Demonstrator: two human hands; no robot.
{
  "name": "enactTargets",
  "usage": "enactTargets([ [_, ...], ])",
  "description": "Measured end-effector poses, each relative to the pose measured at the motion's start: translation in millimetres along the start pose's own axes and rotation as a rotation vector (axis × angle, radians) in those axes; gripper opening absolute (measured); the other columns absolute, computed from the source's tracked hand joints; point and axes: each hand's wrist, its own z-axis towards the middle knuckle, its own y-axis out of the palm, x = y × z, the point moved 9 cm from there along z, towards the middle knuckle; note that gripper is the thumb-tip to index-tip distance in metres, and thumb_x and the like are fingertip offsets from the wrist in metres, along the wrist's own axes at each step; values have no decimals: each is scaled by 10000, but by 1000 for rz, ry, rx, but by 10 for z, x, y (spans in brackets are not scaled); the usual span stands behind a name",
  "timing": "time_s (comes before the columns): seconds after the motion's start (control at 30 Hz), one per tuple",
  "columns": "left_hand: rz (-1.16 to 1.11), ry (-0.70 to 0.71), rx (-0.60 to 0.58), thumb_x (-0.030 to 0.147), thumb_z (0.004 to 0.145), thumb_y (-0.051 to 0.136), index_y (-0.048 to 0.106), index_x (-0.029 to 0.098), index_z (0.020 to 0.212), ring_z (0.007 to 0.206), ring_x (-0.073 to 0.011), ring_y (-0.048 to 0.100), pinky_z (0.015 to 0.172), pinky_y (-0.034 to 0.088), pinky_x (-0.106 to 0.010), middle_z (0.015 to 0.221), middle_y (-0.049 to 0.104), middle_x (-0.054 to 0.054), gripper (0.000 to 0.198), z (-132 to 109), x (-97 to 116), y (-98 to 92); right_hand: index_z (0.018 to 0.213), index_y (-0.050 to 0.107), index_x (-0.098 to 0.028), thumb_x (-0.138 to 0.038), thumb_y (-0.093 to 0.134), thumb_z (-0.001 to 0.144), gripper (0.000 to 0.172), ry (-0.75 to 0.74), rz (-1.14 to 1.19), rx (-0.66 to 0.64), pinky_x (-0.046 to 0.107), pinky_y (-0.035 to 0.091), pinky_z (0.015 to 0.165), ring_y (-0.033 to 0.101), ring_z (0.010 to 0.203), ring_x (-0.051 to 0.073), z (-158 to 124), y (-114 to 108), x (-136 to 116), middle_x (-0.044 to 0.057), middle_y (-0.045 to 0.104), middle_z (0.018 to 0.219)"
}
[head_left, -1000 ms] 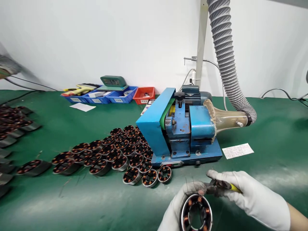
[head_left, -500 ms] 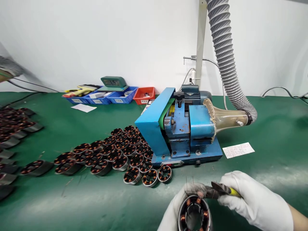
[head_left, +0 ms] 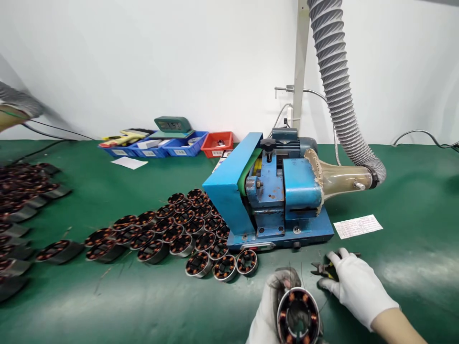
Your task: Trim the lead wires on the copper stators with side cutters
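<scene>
Head view, hands point(head_left: 267, 306) apart, right point(head_left: 362, 289) seemingly palm-down

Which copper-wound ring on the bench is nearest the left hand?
The rightmost ring in the middle cluster, just in front of the blue machine; every other ring on the bench lies farther from the left hand.

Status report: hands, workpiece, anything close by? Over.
Left hand holding copper-wound ring, opening facing camera. Right hand at pliers, grip unclear. Blue machine beyond both hands.
</scene>
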Motion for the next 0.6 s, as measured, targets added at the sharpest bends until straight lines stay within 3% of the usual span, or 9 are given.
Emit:
enactTargets([
  [0.07,-14,-35,53,448,567,787,592,231,766,661,-220,671,488,536,-287,706,656,-19,354,-7,-75,-37,1074,643,-165,-367,533,834,333,-40,267,13,438,475,834,629,947,309,-48,-85,-164,167,650,1063],
  [0.13,-24,-89,68,370,531,821,638,231,825,848,-288,682,591,566,-338,775,689,-44,374,-15,-129,-32,1089,646,-200,-482,524,837,397,-116,761,-42,378,497,832,646,940,264,-105,-190,-374,116,684,1032],
  [0.23,-35,-83,53,292,551,814,669,236,861,976,-325,657,764,550,-416,820,713,-52,347,20,-27,37,1007,715,-215,-574,710,659,499,-251,1317,-159,352,512,790,661,888,266,-144,-336,-667,87,705,952],
  [0.3,-56,-82,13,304,606,777,672,216,786,961,-328,660,834,519,-456,778,712,-61,227,69,77,128,930,754,-249,-507,803,577,440,-333,1439,-174,300,506,744,656,813,220,-120,-391,-777,47,696,878],
  [0.4,-68,-116,-36,329,668,722,659,194,691,894,-317,673,827,514,-460,709,697,-70,151,113,149,246,811,781,-280,-432,834,572,288,-387,1572,-182,249,486,676,612,676,147,-65,-365,-858,0,650,731],
  [0.5,-5,-75,9,326,716,669,668,188,679,832,-263,677,786,529,-403,748,702,-62,143,104,171,221,701,776,-268,-346,837,596,145,-335,1706,-161,238,469,642,581,616,118,-43,-309,-871,-12,628,677],
  [0.6,134,45,61,330,776,603,672,188,666,762,-211,661,761,530,-359,741,683,-48,192,64,233,142,603,745,-226,-278,851,570,123,-242,1825,-138,237,447,582,555,579,114,-45,-322,-842,-9,603,626],
])
